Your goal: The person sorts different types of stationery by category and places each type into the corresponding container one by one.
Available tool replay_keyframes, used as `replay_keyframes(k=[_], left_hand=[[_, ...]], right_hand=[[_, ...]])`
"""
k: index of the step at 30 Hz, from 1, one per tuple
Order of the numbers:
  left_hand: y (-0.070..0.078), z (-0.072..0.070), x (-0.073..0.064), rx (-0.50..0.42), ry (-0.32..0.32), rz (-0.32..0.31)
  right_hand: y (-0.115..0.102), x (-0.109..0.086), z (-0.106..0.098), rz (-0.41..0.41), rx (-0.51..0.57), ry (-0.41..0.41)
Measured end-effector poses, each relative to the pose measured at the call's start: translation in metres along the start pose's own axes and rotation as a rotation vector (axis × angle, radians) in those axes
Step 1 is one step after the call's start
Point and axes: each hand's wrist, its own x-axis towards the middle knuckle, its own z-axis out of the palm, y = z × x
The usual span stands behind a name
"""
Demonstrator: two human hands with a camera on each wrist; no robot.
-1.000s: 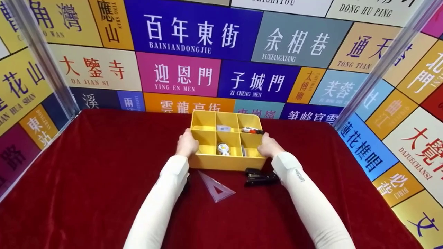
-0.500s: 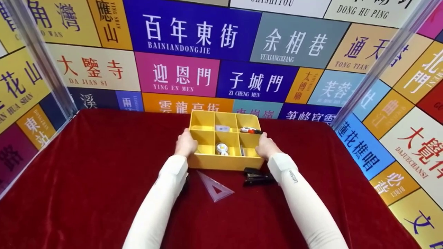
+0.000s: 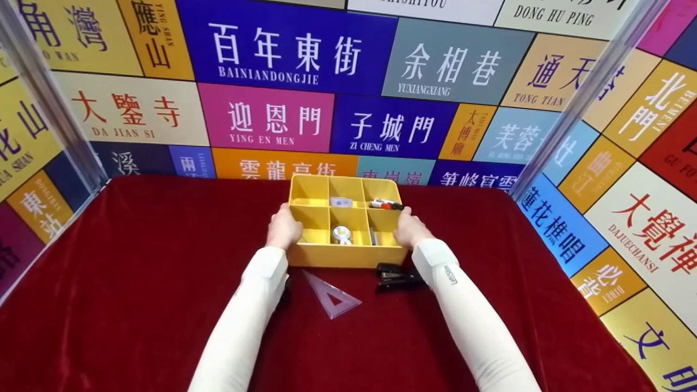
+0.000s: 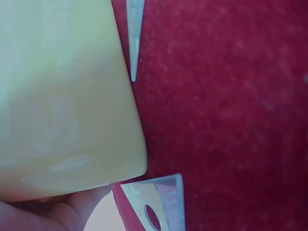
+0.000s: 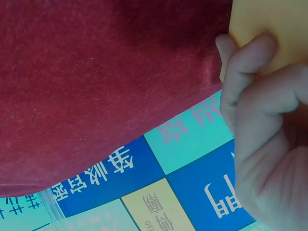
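Note:
A yellow desk organizer box (image 3: 348, 256) with several compartments stands toward the back of the red cloth. My left hand (image 3: 284, 226) grips its left side, and my right hand (image 3: 412, 227) holds the right side. In the right wrist view the right hand's curled fingers (image 5: 250, 57) press against the yellow wall. The left wrist view has the left hand (image 4: 62, 214) low at the box's edge, mostly hidden. Inside the box are a round white item with a yellow centre (image 3: 341, 234), markers (image 3: 385, 204) and a small pale item (image 3: 341, 202).
In front of the box lie a clear set square (image 3: 332, 298) and a black stapler (image 3: 395, 277), the latter partly behind my right sleeve. A dark thing (image 3: 284, 289) peeks out beside the left sleeve. A wall of coloured signs (image 3: 272, 120) rises behind the red-covered table (image 3: 136, 305).
The head view has turned slightly, so everything sits a little further left in it. Both hands keep their hold, and the box stays in place relative to the stapler and set square.

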Motion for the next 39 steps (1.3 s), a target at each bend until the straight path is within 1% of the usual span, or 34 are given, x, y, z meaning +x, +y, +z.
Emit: replay_keyframes(k=[5,9,12,15,17,21,24,28,31,33,36,39], left_hand=[[-0.003,0.001,-0.001,0.0,-0.009,-0.004],[-0.003,0.001,-0.001,-0.003,-0.002,-0.001],[0.0,0.001,0.001,-0.002,-0.001,0.009],[0.003,0.0,0.002,0.014,-0.005,0.014],[0.003,-0.002,0.0,0.042,0.0,0.013],[0.001,-0.009,-0.003,0.118,-0.002,0.024],[-0.001,-0.016,-0.003,0.152,-0.015,0.044],[-0.005,-0.03,-0.003,0.173,-0.012,0.061],[-0.011,-0.042,-0.006,0.202,-0.013,0.056],[-0.017,-0.049,-0.009,0.239,-0.041,0.043],[-0.026,-0.058,-0.014,0.307,-0.133,0.016],[-0.029,-0.062,-0.019,0.356,-0.214,0.004]], right_hand=[[0.001,0.0,0.003,0.003,-0.007,-0.004],[0.0,0.0,0.003,-0.002,0.002,-0.001],[0.001,-0.002,0.0,0.001,0.01,0.009],[0.002,-0.002,-0.001,0.002,0.009,0.021],[0.0,-0.001,-0.001,-0.004,0.001,0.024],[-0.002,-0.001,0.002,-0.009,-0.015,0.023],[-0.003,0.0,0.002,-0.003,-0.015,0.019],[-0.004,0.001,0.002,0.002,-0.008,0.018],[-0.002,0.001,0.002,0.0,0.0,0.014],[-0.001,0.001,0.002,-0.003,0.003,0.012],[-0.001,0.001,0.002,-0.007,0.004,0.01],[-0.002,0.0,0.003,-0.006,0.004,0.018]])
